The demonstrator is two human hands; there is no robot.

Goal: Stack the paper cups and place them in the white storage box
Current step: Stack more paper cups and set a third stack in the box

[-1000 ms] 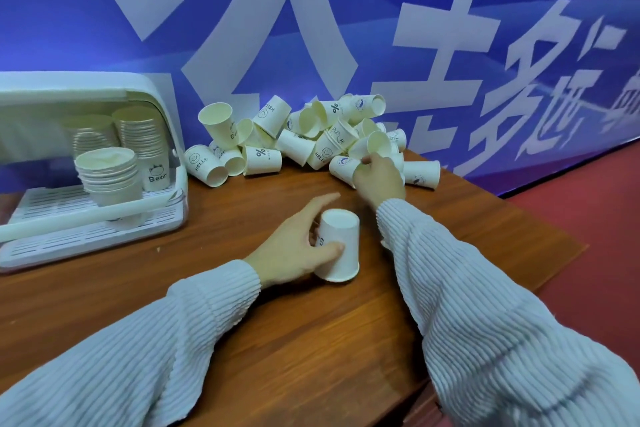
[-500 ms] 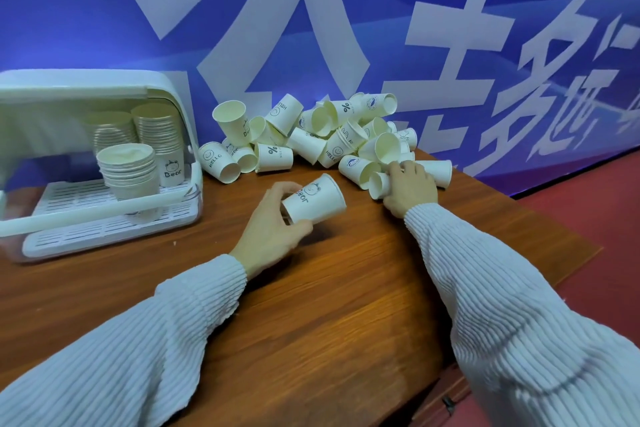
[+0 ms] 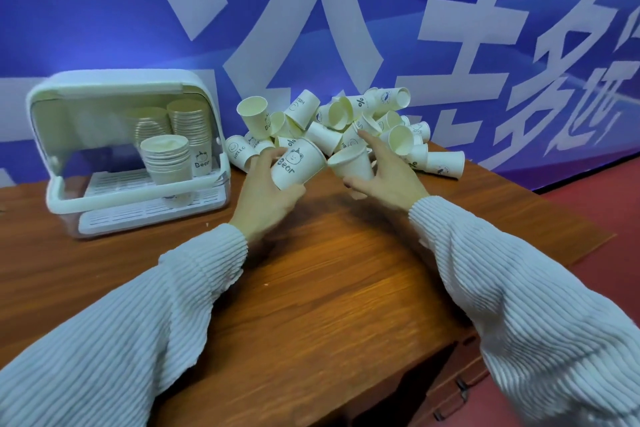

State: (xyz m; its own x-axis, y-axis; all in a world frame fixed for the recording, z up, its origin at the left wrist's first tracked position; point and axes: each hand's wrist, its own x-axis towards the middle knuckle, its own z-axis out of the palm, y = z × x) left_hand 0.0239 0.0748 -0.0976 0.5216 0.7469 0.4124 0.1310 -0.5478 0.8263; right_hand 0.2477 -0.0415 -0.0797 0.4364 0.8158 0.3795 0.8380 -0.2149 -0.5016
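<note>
1. The cup point(image 3: 298, 163) in the left hand point(image 3: 266, 194) reads "Bear" under a small bear face, seen upside down; a stacked cup in the white storage box point(image 3: 62, 199) carries the same word, and a loose cup in the pile point(image 3: 346, 125) says "HELLO".
2. The left hand curls around the Bear cup, which is tilted with its mouth up and to the right.
3. The right hand point(image 3: 391, 177) grips a plain cup point(image 3: 354, 163), thumb under it, index finger stretched out toward the pile.
4. The two held cups touch near their rims, above the wooden table point(image 3: 311, 288).
5. The box stands at the table's left, open-fronted, holding three stacks point(image 3: 166, 156).
6. A blue banner point(image 3: 104, 10) with large white characters fills the background; red floor point(image 3: 606, 211) shows at right.
</note>
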